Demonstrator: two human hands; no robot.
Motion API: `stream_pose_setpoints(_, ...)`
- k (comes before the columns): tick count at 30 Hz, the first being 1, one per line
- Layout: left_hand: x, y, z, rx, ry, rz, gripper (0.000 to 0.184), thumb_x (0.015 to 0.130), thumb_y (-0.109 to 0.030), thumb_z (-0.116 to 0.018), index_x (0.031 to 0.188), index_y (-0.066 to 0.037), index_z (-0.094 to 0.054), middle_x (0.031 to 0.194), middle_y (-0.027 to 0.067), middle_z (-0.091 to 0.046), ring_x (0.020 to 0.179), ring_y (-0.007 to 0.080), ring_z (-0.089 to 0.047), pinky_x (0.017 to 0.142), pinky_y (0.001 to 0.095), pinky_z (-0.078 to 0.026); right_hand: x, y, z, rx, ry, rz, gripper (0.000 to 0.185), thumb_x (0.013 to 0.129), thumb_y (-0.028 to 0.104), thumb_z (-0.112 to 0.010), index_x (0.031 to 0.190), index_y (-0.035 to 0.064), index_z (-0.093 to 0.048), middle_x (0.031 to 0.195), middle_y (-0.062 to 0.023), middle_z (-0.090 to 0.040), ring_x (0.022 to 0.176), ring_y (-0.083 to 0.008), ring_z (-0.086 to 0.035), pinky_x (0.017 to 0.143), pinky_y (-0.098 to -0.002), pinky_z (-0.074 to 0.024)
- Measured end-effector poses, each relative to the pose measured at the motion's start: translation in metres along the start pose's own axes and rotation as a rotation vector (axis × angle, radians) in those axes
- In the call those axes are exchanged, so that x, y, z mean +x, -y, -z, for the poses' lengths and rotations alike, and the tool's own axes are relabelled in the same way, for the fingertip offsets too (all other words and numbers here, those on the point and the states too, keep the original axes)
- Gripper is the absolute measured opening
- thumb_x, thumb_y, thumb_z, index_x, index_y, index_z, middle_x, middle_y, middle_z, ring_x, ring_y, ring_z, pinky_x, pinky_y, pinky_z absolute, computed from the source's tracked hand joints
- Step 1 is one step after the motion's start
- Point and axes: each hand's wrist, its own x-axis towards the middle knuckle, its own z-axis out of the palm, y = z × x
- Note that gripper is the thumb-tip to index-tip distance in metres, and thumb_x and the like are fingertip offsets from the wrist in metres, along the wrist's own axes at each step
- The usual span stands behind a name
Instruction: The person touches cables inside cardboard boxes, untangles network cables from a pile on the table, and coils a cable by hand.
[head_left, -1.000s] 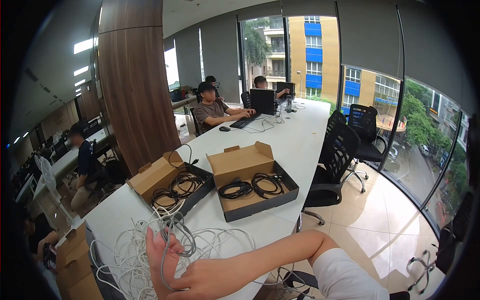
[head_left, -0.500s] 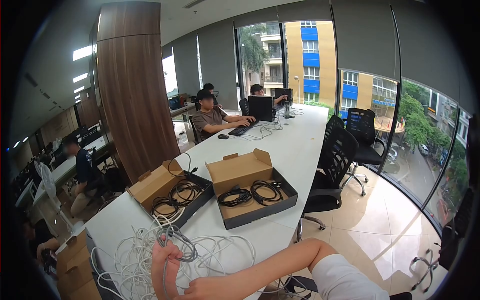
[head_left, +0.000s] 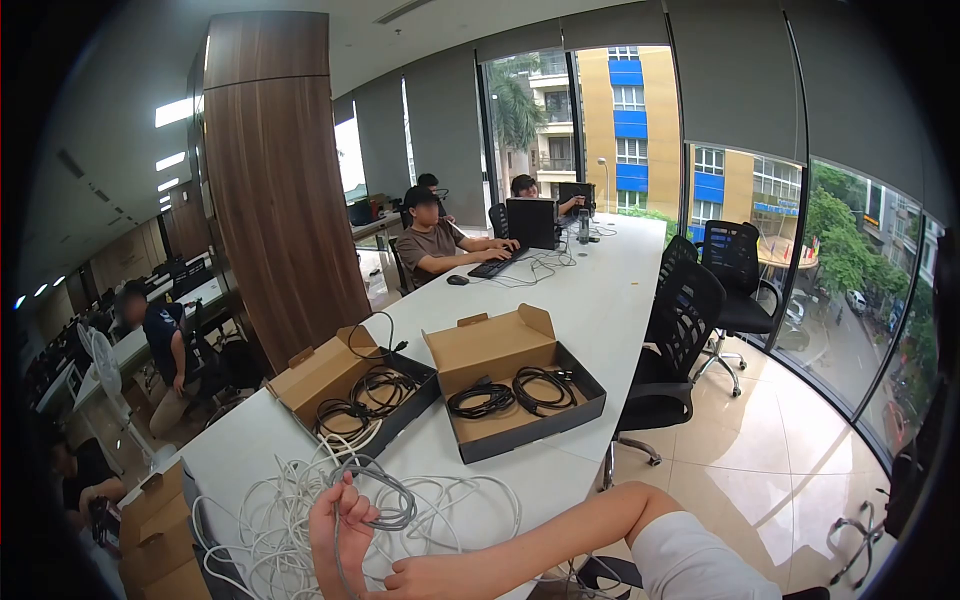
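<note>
My left hand (head_left: 340, 518) is raised with its fingers curled round a looped grey cable (head_left: 398, 508). One strand of that cable runs down from the loops past my left palm towards my right hand (head_left: 425, 578). At the bottom edge, my right hand is closed on this strand, its fingertips partly cut off by the frame. A tangled heap of white cables (head_left: 262, 530) lies on the table under and around my hands. Beyond them stand two open cardboard boxes, the left box (head_left: 300, 385) and the right box (head_left: 530, 437), both with coiled black cables (head_left: 543, 390) inside.
The long white table (head_left: 590, 290) carries a monitor (head_left: 532, 222), a keyboard (head_left: 497, 264) and a mouse (head_left: 457, 280). A person (head_left: 430, 240) sits typing there. Black chairs (head_left: 685, 320) line the right side. Another cardboard box (head_left: 160, 530) stands at the lower left.
The view has shifted slightly, so the scene sits a little lower and further right. Both hands keep their hold on the grey cable, with its loops still hanging from my left hand.
</note>
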Motion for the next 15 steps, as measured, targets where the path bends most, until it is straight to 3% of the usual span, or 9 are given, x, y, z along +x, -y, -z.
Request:
stream_pose_setpoints(3, -0.004, 0.000, -0.007, -0.059, 0.050, -0.041, 0.010, 0.094, -0.012, -0.044, 0.093, -0.006, -0.051, 0.060, -0.0043, -0.030, 0.052, 0.0088, -0.032, 0.056, 0.0272, -0.032, -0.003, 0.006, -0.001, -0.024, 0.052, -0.031, 0.032, 0.083, 0.014, -0.057, 0.113, 0.0033, -0.059, 0.077, -0.0074, -0.061, 0.052, -0.0192, -0.058, 0.043, -0.0310, -0.0449)
stream_pose_setpoints(9, -0.012, -0.016, -0.007, -0.113, -0.004, -0.210, 0.015, 0.099, -0.015, -0.041, 0.096, -0.005, -0.051, 0.061, -0.0047, -0.033, 0.054, 0.0070, -0.036, 0.057, 0.0256, -0.034, -0.012, 0.014, 0.008, -0.013, 0.042, -0.121, 0.056, 0.086, 0.010, -0.049, 0.141, 0.0050, -0.037, 0.084, -0.0124, -0.063, 0.049, -0.0207, -0.058, 0.042, -0.0304, -0.0452)
stream_pose_setpoints(12, -0.020, -0.027, -0.006, -0.184, 0.069, -0.224, 0.020, 0.102, -0.015, -0.035, 0.101, -0.004, -0.051, 0.061, -0.0064, -0.033, 0.050, 0.0034, -0.036, 0.054, 0.0229, -0.034, -0.015, 0.016, 0.014, 0.077, 0.106, -0.203, 0.059, 0.088, 0.009, -0.047, 0.144, 0.0040, -0.030, 0.090, -0.0139, -0.063, 0.049, -0.0237, -0.058, 0.045, -0.0342, -0.0464)
stream_pose_setpoints(15, -0.028, -0.034, -0.006, -0.202, 0.117, -0.303, 0.024, 0.105, -0.020, -0.031, 0.104, -0.004, -0.049, 0.060, -0.0069, -0.029, 0.046, 0.0023, -0.028, 0.049, 0.0212, -0.030, -0.013, 0.015, 0.016, 0.511, 0.513, -0.697, 0.057, 0.091, 0.007, -0.044, 0.145, 0.0040, -0.027, 0.093, -0.0134, -0.063, 0.052, -0.0264, -0.059, 0.051, -0.0381, -0.0483)
